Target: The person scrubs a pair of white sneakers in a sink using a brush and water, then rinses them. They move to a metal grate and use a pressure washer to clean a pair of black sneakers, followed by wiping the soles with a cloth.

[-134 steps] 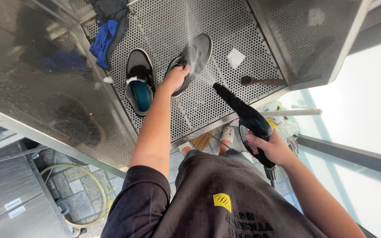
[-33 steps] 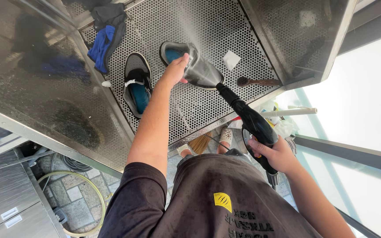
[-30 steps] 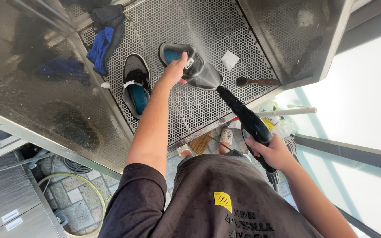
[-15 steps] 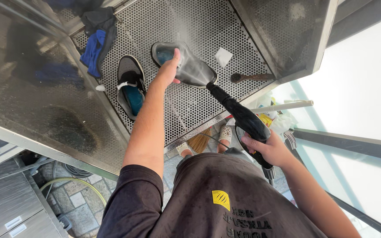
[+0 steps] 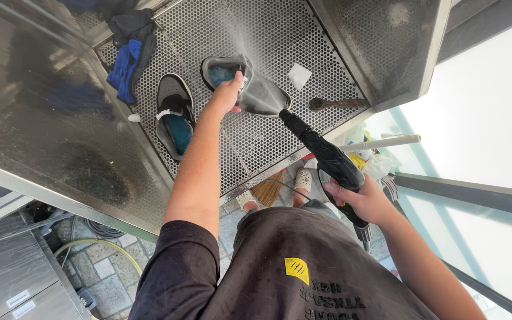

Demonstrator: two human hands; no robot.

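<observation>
While the left hand [image 5: 226, 98] grips the grey shoe [image 5: 250, 89] at upper centre, the right hand [image 5: 360, 201] clenches the black spray gun [image 5: 321, 151], mid-rinse; turning the shoe seems next.

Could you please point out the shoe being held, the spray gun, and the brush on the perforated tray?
held shoe [image 5: 265, 95], head view, on its grey side.
spray gun [image 5: 327, 157], head view, middle of its black barrel.
brush [image 5: 334, 104], head view, on its handle.

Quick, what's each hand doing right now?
Left hand: closed on the grey shoe.
Right hand: closed on the black spray gun.
</observation>
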